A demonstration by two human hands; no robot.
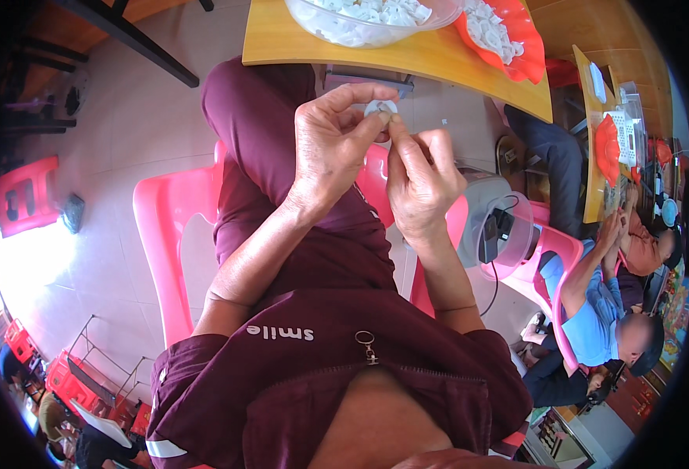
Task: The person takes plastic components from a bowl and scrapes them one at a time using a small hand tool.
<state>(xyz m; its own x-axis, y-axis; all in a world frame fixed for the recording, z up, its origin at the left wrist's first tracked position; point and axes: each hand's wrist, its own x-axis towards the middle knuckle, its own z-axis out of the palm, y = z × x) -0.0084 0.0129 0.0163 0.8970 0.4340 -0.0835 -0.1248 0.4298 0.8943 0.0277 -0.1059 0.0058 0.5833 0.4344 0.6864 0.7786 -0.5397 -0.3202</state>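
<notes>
My left hand (333,144) and my right hand (421,180) are raised together over my lap, below the edge of a yellow table (438,59). Between their fingertips they pinch a small white round part (379,108). My left thumb and forefinger curl around it from the left, while my right thumb and forefinger press on it from the right. On the table above stand a clear bowl (360,27) and an orange tray (516,39), both filled with several similar white parts.
I sit on a pink plastic chair (169,234). A clear round container with a black device (501,227) stands on a pink stool at my right. Other people sit further right by another yellow table (590,141). A black table leg (137,39) crosses the tiled floor upper left.
</notes>
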